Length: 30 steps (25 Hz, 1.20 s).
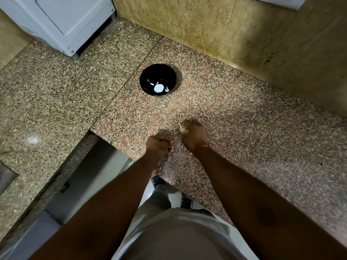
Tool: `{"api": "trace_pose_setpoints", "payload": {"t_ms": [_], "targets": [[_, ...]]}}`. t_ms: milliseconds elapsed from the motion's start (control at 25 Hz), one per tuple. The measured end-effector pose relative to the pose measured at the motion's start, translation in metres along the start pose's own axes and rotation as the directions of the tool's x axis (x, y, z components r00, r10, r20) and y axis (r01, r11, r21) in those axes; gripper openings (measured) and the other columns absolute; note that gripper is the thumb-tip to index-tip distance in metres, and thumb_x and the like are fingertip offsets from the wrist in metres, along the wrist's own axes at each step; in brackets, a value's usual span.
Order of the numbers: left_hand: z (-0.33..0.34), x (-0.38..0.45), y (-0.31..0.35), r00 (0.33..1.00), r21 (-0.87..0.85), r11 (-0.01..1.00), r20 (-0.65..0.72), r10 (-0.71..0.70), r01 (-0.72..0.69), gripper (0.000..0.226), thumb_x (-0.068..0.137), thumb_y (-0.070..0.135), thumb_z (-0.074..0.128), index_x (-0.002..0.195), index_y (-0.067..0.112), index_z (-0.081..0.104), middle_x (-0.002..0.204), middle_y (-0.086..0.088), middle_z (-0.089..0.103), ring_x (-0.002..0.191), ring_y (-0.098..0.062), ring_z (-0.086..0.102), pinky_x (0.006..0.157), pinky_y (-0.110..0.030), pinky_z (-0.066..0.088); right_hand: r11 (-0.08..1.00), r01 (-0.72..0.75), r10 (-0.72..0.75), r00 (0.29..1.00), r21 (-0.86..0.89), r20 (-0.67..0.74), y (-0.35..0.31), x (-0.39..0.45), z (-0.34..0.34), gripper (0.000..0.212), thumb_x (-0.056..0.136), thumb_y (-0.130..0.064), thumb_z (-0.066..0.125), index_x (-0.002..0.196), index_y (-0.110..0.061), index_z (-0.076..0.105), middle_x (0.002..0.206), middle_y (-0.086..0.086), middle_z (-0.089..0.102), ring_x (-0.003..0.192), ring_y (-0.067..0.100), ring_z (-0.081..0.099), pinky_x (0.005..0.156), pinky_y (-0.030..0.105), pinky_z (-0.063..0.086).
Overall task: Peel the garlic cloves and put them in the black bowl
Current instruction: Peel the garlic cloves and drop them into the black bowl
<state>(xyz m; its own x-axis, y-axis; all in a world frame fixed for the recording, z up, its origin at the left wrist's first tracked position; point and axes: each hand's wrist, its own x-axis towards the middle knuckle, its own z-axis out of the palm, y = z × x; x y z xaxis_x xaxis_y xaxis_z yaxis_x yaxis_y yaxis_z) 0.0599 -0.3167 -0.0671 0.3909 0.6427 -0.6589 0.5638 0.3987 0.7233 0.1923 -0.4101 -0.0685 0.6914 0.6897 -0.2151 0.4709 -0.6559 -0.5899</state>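
Observation:
A black bowl (158, 79) stands on the speckled granite counter (234, 113), with several peeled garlic cloves (166, 89) lying in its bottom around a bright glare spot. Nearer to me, my right hand (194, 135) grips a garlic bulb (183, 129); its stalk and pale skin stick out at the hand's left side. My left hand (159, 144) is curled beside it, a little lower left, and pinches a small pale piece (172, 142) that is mostly hidden by the fingers. The two hands are a short gap apart, well short of the bowl.
A white appliance (62, 23) stands at the back left of the counter. A tan stone wall (225, 29) runs along the back and right. The counter's edge steps in at the lower left, above a grey cabinet front (90, 177). My legs and shoes show below.

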Motion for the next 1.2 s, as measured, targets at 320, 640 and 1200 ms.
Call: {"api": "trace_pose_setpoints", "payload": {"t_ms": [320,640,1200], "targets": [[0.013,-0.02,-0.005,0.999,0.145,0.989,0.036,-0.026,0.021,0.014,0.085,-0.018,0.066,0.089,-0.006,0.072,0.083,-0.025,0.074,0.053,-0.026,0.068,0.056,-0.041,0.062,0.944,0.293,-0.256,0.941,-0.15,0.221,0.016,-0.056,0.002,0.018,0.087,-0.017,0.068,0.097,-0.022,0.081,0.09,0.005,0.073,0.077,0.027,0.068,0.066,0.036,0.058],[0.011,-0.034,-0.026,0.982,0.562,0.806,0.082,0.168,-0.184,0.012,0.081,0.007,0.079,0.073,0.016,0.079,0.069,0.003,0.074,0.055,-0.004,0.066,0.054,-0.014,0.054,0.953,0.189,-0.115,0.949,-0.238,0.295,0.021,-0.069,0.013,0.017,0.086,-0.016,0.063,0.083,-0.018,0.079,0.077,0.002,0.072,0.069,0.018,0.068,0.068,0.033,0.062],[0.017,-0.03,-0.027,0.994,0.638,0.767,-0.014,0.107,-0.073,0.016,0.08,0.013,0.075,0.067,0.003,0.076,0.058,-0.004,0.07,0.055,-0.019,0.07,0.052,-0.026,0.058,0.983,-0.047,0.088,0.969,-0.177,0.232,0.02,-0.067,0.026,0.025,0.078,-0.021,0.067,0.06,-0.029,0.052,0.073,-0.011,0.062,0.069,0.014,0.065,0.057,0.024,0.051]]}}
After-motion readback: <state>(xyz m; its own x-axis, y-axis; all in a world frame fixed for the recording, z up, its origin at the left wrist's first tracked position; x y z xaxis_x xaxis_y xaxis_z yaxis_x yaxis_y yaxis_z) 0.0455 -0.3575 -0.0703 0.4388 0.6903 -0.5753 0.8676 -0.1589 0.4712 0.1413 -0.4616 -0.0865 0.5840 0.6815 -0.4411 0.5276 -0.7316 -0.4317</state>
